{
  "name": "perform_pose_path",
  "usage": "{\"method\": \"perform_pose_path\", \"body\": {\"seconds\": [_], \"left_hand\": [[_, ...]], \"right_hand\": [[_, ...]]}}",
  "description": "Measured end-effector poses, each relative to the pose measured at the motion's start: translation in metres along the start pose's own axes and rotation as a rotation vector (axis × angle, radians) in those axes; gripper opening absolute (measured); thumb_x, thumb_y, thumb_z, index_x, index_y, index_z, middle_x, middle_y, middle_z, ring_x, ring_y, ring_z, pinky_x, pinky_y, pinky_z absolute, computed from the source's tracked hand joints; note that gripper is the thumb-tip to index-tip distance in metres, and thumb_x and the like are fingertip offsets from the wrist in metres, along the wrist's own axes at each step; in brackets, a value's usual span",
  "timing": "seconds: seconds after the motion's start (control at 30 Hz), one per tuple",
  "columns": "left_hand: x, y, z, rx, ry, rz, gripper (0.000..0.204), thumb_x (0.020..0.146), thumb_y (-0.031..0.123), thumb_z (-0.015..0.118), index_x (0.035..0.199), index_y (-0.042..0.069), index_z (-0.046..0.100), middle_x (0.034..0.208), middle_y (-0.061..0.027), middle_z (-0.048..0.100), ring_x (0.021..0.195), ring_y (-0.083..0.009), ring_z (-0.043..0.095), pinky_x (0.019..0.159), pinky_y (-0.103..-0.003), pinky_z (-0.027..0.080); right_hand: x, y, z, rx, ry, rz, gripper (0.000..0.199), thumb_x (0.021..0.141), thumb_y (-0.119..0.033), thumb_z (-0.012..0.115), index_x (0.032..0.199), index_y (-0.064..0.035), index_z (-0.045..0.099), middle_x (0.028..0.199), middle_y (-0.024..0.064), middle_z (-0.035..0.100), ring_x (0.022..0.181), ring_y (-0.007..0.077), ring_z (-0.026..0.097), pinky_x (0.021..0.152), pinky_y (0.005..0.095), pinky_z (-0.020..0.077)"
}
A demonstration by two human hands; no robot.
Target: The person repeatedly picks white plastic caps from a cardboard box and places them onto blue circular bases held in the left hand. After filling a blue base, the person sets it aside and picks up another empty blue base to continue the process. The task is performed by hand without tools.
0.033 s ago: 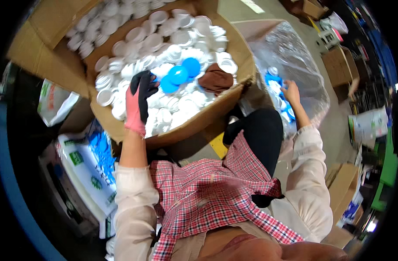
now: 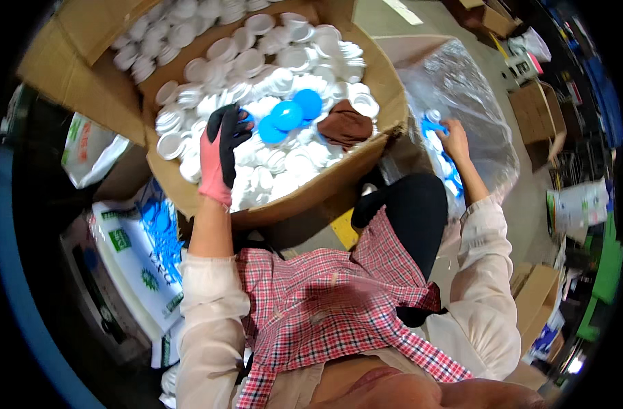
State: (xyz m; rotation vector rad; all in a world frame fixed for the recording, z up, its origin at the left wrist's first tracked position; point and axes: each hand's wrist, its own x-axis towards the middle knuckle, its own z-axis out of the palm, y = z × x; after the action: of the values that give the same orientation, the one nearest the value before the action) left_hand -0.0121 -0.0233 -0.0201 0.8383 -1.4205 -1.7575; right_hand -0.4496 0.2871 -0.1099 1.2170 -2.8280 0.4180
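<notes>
My left hand (image 2: 219, 150), in a pink and black glove, is over the near left part of a cardboard box (image 2: 277, 208) full of white plastic lids (image 2: 294, 58). Its fingers are curled round a blue lid (image 2: 245, 116), of which only a sliver shows. Beside it, several round blue lids (image 2: 287, 115) rest on the white ones. My bare right hand (image 2: 454, 142) reaches into a box lined with a clear plastic bag (image 2: 472, 88). Its fingertips are pinched at a blue piece (image 2: 431, 126), among blue and white pieces; the exact shape is unclear.
A brown cloth (image 2: 345, 125) lies on the lids at the box's right. To my left is a printed white sack (image 2: 138, 249) beside a heap of blue pieces (image 2: 161, 225). My black-clad knee (image 2: 414, 204) is between the boxes. Cardboard boxes (image 2: 538, 112) stand along the right.
The whole view has shifted slightly. My right fingertips have closed in on a blue piece in the lined box. My left hand stays in nearly the same place over the lids.
</notes>
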Motion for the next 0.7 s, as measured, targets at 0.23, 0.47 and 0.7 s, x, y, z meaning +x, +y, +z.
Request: {"method": "perform_pose_path", "body": {"seconds": [0.23, 0.47, 0.7], "left_hand": [[0.005, 0.0, -0.043, -0.012, 0.037, 0.021, 0.033, 0.097, 0.025, 0.052, 0.118, 0.0, 0.057, 0.102, -0.0125, 0.066, 0.088, -0.0182, 0.067, 0.078, -0.028, 0.054], [0.002, 0.003, -0.045, 0.397, 0.116, 0.131, 0.031, 0.087, 0.021, 0.065, 0.108, -0.001, 0.06, 0.102, -0.0142, 0.068, 0.092, -0.0258, 0.065, 0.083, -0.034, 0.048], [0.005, 0.012, -0.063, -0.513, 0.048, -0.368, 0.045, 0.087, 0.024, 0.068, 0.126, 0.006, 0.053, 0.11, -0.0109, 0.061, 0.099, -0.0254, 0.061, 0.077, -0.043, 0.058]], "right_hand": [[0.045, -0.31, 0.042, 0.251, -0.328, -0.817, 0.047, 0.074, -0.014, 0.073, 0.117, -0.0058, 0.057, 0.117, 0.0174, 0.058, 0.11, 0.0358, 0.054, 0.09, 0.0413, 0.0464], [0.068, -0.369, 0.132, -0.372, -0.532, -0.835, 0.086, 0.066, -0.011, 0.076, 0.142, -0.0285, 0.04, 0.142, 0.0152, 0.039, 0.129, 0.0394, 0.039, 0.099, 0.0556, 0.0389], [0.042, -0.443, 0.019, 1.244, -0.639, -0.708, 0.089, 0.065, -0.012, 0.087, 0.135, -0.0079, 0.032, 0.133, 0.0129, 0.046, 0.124, 0.026, 0.045, 0.102, 0.0386, 0.0422]]}}
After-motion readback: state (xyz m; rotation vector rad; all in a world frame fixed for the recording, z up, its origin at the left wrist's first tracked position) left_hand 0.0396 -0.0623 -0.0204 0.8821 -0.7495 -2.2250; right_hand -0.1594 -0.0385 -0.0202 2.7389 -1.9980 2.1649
